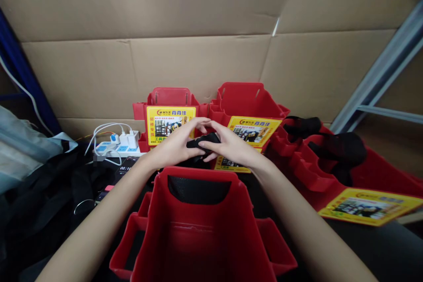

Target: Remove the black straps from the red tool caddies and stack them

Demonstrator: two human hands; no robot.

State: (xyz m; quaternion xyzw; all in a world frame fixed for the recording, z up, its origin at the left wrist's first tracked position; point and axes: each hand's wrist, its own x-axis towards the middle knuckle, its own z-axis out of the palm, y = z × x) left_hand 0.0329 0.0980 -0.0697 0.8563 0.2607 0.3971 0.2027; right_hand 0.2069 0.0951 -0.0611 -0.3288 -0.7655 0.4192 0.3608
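A big red box (206, 216) is closest, with its open top toward us and a small red pocket on each side. Just past its far edge, the fingers of both hands are bent around a black strap (211, 139). The left hand (176, 143) and the right hand (231, 143) each hold a part of it. The fingertips come together on top, like a little roof, and the thumbs point in at each other over the strap. Some of the strap is hidden by the fingers.

The backs of the hands face up, and both wrists bend inward. The left arm comes up from the bottom left corner and the right arm from the bottom right, so they go around the big red box on both sides.

Right behind the left hand is a red box with a yellow card (171, 125) on its front. Behind the right hand is another red box with a tilted yellow card (254, 131). More red boxes (313, 176) sit to the right, with black rolls (346, 147) on them. On the left are a white power strip (127, 149) with plugs, a phone (125, 165) and a pile of black straps (36, 211). A brown cardboard wall (198, 61) stands at the back.
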